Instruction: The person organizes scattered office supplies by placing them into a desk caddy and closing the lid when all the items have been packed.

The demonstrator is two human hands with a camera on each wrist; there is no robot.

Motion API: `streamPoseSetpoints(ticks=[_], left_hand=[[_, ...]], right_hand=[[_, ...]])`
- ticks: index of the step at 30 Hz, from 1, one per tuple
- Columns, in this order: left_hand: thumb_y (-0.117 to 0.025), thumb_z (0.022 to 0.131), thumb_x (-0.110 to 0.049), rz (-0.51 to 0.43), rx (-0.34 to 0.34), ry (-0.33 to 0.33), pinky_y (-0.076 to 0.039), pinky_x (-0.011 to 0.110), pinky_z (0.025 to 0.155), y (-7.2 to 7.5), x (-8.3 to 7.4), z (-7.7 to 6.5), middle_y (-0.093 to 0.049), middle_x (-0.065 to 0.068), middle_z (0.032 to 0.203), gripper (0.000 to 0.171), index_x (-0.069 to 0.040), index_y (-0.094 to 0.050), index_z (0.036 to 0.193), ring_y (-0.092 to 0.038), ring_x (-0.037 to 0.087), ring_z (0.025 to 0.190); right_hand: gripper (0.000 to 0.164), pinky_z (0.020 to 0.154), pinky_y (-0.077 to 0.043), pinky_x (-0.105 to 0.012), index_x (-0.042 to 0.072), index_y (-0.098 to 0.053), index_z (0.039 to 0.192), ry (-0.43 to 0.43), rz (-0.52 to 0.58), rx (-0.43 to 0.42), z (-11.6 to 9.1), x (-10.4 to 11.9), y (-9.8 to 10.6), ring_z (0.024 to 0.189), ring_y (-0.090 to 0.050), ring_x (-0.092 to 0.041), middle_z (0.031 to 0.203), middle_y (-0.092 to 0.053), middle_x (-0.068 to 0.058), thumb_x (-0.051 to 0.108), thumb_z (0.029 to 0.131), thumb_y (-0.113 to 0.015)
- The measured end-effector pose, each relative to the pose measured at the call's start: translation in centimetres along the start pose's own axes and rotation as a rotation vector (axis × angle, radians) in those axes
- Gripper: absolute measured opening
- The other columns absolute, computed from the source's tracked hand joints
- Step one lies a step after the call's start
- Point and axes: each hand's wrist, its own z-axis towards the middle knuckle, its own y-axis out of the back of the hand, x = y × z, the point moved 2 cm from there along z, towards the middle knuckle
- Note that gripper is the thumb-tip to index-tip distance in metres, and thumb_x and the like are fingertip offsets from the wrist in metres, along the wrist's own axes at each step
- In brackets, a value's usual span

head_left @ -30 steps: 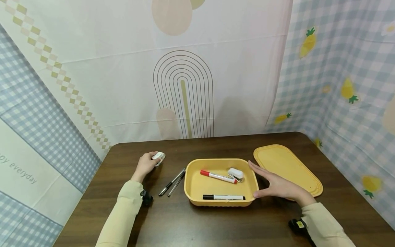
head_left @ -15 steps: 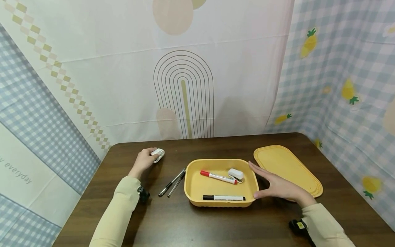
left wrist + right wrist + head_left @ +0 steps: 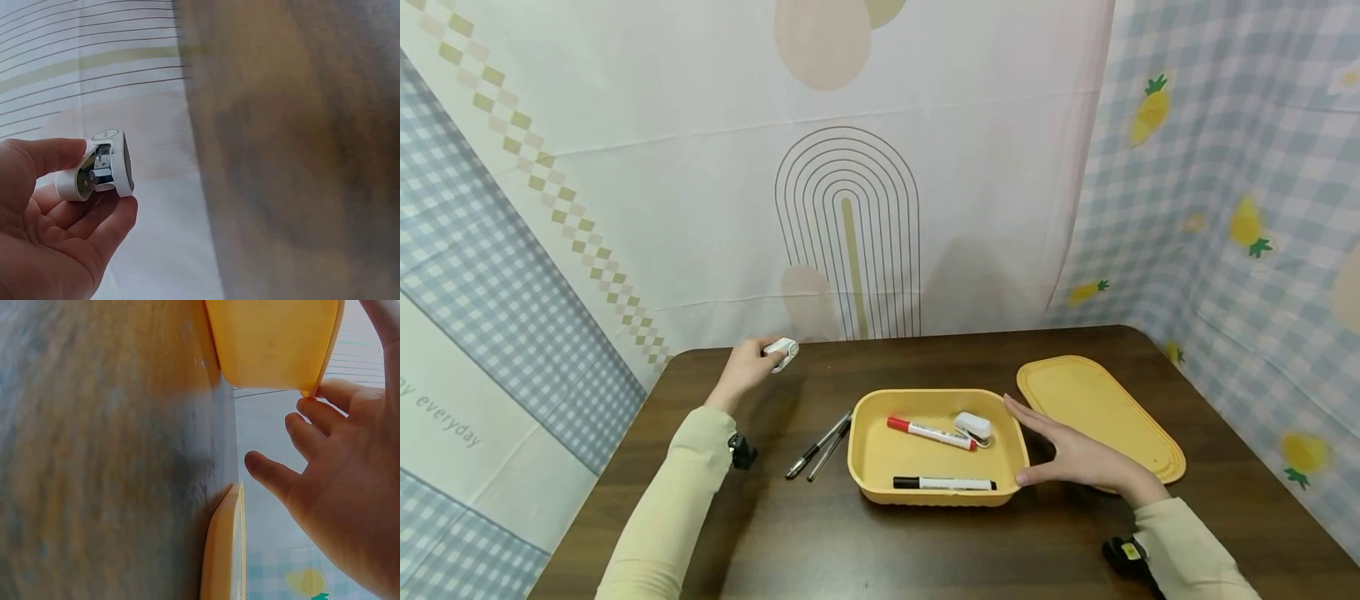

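My left hand (image 3: 743,368) pinches a white mini stapler (image 3: 123,164) between thumb and fingers, held above the table's far left part. Its open side shows the metal mechanism in the left wrist view. At the right end of a yellow plastic box (image 3: 868,493), my right hand (image 3: 1081,456) rests with fingers and thumb spread along the rim, a fingertip at the back corner and the thumb at the front one. Inside the box lie a red marker (image 3: 931,432), a black-capped marker (image 3: 945,483) and another white mini stapler (image 3: 973,426).
Two pens (image 3: 817,447) lie at the box's left side, their upper ends by its wall. Right of the box, a yellow lid (image 3: 1093,408) lies partly behind my right hand. A patterned cloth (image 3: 985,167) hangs beyond the table's (image 3: 820,542) back edge.
My left hand has risen from the tabletop with the white mini stapler and moved back and slightly left. The right hand and the box have stayed in place.
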Motion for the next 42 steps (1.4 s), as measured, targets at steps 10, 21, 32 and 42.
streamPoseSetpoints(ticks=[10,21,32,42], left_hand=[[-0.059,0.101,-0.017,-0.012,-0.020,-0.042,-0.049,0.033,0.071,3.2,-2.0,0.7,-0.068,0.026,0.113,0.044,0.007,-0.056,0.138,-0.064,0.030,0.087],[-0.058,0.102,-0.014,-0.008,-0.051,-0.094,-0.045,0.030,0.061,5.1,-3.1,1.0,-0.069,0.025,0.104,0.042,0.007,-0.056,0.138,-0.056,0.020,0.071],[-0.059,0.102,-0.019,0.002,-0.060,-0.084,-0.045,0.032,0.063,5.2,-4.4,0.8,-0.069,0.021,0.104,0.044,0.003,-0.057,0.140,-0.056,0.022,0.073],[-0.059,0.102,-0.022,0.002,-0.041,-0.117,-0.046,0.033,0.065,4.6,-6.9,0.7,-0.069,0.022,0.112,0.046,0.001,-0.056,0.142,-0.059,0.026,0.080]], right_hand=[[0.105,0.110,-0.021,-0.069,0.032,-0.015,0.162,0.004,0.000,0.005,0.1,0.0,0.1,0.150,-0.011,-0.041,0.168,-0.010,-0.010,0.035,0.083,-0.084],[0.105,0.110,-0.019,-0.070,0.025,-0.016,0.163,-0.001,0.009,0.009,0.1,0.2,0.2,0.150,-0.009,-0.042,0.168,-0.009,-0.011,0.035,0.083,-0.084],[0.105,0.110,-0.019,-0.069,0.032,-0.015,0.162,-0.004,0.042,0.021,0.1,0.1,0.1,0.151,-0.008,-0.041,0.168,-0.008,-0.011,0.033,0.083,-0.084],[0.105,0.110,-0.020,-0.070,0.032,-0.014,0.162,-0.009,0.036,0.017,-0.1,0.1,0.1,0.150,-0.009,-0.042,0.168,-0.008,-0.011,0.033,0.084,-0.084]])
